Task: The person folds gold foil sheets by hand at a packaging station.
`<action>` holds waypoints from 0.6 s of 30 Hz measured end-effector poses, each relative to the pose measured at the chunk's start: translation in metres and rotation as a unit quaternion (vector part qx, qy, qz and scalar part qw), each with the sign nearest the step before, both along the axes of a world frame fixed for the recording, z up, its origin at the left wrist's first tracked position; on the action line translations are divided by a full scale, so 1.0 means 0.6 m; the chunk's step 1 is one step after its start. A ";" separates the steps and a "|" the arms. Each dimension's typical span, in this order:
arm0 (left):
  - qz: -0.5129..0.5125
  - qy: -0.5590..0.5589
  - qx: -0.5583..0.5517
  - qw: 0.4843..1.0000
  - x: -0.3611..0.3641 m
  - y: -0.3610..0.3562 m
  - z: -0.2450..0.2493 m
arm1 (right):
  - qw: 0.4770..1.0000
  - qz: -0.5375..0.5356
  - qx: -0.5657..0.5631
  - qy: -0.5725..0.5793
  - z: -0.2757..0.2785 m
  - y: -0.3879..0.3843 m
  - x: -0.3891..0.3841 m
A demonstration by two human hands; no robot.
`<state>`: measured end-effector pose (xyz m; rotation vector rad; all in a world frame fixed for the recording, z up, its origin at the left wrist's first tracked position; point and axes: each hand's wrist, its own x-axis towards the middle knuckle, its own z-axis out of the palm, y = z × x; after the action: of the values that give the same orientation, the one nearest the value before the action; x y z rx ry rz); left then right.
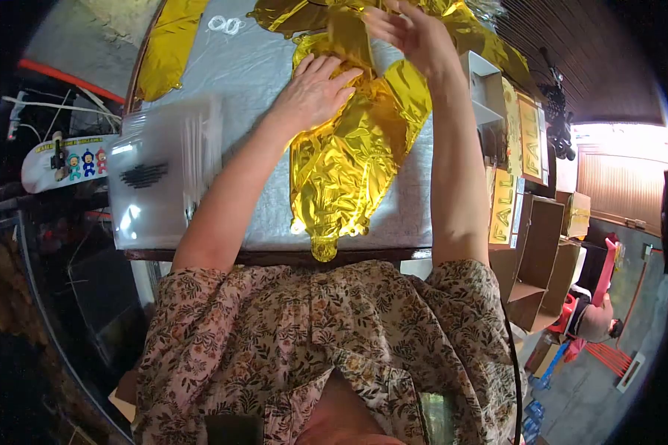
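Observation:
A shiny gold foil balloon (341,167), flat and creased, lies on the table in front of me with its narrow tab at the near edge. My left hand (315,93) rests on its upper part, palm down and fingers spread. My right hand (416,37) is raised over the far part of the foil. Its fingers look stretched out and apart, slightly blurred, and I see nothing held in them. More gold foil (475,37) lies at the far right, partly behind this hand.
A stack of clear plastic bags (159,174) lies at the table's left, near a gold foil piece (167,59) and white string loops (226,25). Cardboard boxes (534,245) and a white tray (482,85) stand along the right. Another person (597,319) is farther off at right.

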<state>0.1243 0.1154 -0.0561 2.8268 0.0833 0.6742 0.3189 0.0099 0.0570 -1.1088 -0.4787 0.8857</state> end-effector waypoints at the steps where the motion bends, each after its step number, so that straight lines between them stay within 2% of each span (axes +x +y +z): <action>1: -0.003 0.010 -0.003 1.000 -0.001 0.000 0.005 | 1.000 0.003 -0.002 -0.002 -0.034 -0.013 0.006; 2: -0.005 0.019 -0.008 1.000 -0.003 -0.001 0.007 | 0.973 -0.039 -0.093 -0.209 -0.093 -0.039 0.023; 3: -0.001 0.018 -0.009 1.000 -0.003 -0.002 0.007 | 0.893 -0.079 -0.177 -0.405 -0.123 -0.050 0.032; 5: -0.003 -0.009 -0.007 1.000 -0.002 -0.002 0.003 | 0.804 -0.055 -0.290 -0.516 -0.116 -0.083 -0.019; 6: -0.001 -0.009 -0.008 1.000 -0.001 -0.002 0.002 | 0.795 -0.080 -0.169 -0.577 -0.163 -0.094 -0.012; 7: 0.000 -0.012 -0.004 1.000 0.000 -0.001 0.002 | 0.795 -0.079 -0.170 -0.577 -0.162 -0.095 -0.021; 9: 0.000 -0.013 0.001 1.000 -0.002 -0.003 0.003 | 0.667 -0.109 -0.209 -0.707 -0.168 -0.101 -0.048; 14: 0.007 0.028 -0.018 0.999 -0.002 -0.003 0.007 | 0.667 -0.099 -0.235 -0.700 -0.159 -0.096 -0.083; 18: 0.009 0.013 -0.013 1.000 -0.002 -0.002 0.004 | 0.634 -0.097 -0.260 -0.722 -0.158 -0.093 -0.091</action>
<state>0.1228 0.1142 -0.0535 2.8130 0.1204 0.6359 0.2642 -0.0461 -0.0380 -2.2792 -1.4226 -0.3413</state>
